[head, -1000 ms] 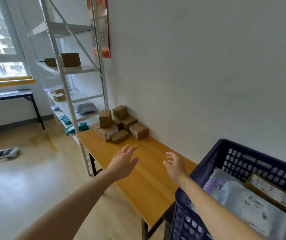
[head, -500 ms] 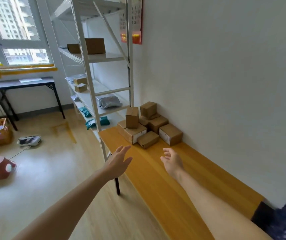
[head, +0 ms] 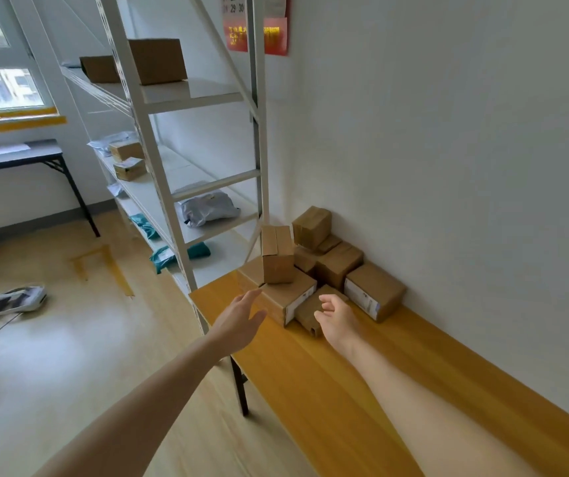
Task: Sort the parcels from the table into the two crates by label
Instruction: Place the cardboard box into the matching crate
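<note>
While nothing is held: pick-up step in hand.
Left grip (head: 238,321): fingers straight, empty.
Right grip (head: 338,320): loosely curled, empty, just short of the pile.
Parcels (head: 338,263): stacked on desk (head: 310,390), centre frame, by wall (head: 448,166).
Next move: probably grasp one, read its label.

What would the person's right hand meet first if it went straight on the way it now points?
Most likely the small cardboard box at the front of the pile. The right hand points at it, fingers loosely curled. Whether they touch is unclear.
</note>
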A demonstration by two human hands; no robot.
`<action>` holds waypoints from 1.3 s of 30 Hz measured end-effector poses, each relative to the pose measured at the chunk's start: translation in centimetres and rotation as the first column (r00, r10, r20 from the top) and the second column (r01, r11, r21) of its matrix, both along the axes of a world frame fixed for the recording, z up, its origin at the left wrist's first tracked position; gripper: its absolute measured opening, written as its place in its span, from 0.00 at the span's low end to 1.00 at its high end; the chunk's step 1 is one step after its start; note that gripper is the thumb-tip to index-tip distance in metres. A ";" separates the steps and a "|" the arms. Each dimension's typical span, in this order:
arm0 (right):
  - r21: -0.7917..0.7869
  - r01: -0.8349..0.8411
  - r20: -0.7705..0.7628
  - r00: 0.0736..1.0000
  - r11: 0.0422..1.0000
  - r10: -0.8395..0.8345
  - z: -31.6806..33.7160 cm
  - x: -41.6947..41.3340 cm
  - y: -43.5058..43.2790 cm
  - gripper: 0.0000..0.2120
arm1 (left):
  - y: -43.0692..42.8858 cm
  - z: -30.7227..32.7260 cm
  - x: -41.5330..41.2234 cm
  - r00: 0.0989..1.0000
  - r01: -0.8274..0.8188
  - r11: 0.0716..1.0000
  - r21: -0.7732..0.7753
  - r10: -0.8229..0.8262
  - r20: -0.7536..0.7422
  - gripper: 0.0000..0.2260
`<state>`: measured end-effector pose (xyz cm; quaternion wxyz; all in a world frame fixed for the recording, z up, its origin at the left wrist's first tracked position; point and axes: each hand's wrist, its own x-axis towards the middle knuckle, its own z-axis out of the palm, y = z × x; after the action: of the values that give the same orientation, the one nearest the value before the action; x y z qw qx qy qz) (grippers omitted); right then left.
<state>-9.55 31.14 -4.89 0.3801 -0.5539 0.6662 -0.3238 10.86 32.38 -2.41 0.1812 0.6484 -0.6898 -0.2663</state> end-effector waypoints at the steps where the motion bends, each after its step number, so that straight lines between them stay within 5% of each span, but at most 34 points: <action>1: 0.001 0.011 -0.002 1.000 1.000 -0.011 -0.2 0.7 -1.1 0.19 | -1.4 -0.4 0.9 1.000 0.003 1.000 0.010 -0.003 -0.003 0.23; 14: 0.019 0.294 0.016 0.956 0.956 -0.294 -3.3 9.3 -13.0 0.17 | -19.3 -4.0 8.6 0.984 0.150 0.969 0.195 -0.126 -0.130 0.21; 24: 0.011 0.430 0.003 0.903 0.903 -0.430 -4.7 11.1 -19.3 0.18 | -26.8 -8.2 8.2 0.944 0.158 0.899 0.408 -0.017 -0.328 0.20; 39: 0.119 0.256 0.151 0.950 0.959 -0.272 -5.7 8.0 -26.5 0.21 | -32.6 -10.9 3.1 0.917 0.042 0.798 0.601 0.208 -0.340 0.17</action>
<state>-1.52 4.65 -10.62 0.4143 -0.4114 0.7155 -0.3837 14.01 -0.25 -13.32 0.1127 0.6363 -0.4909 -0.5844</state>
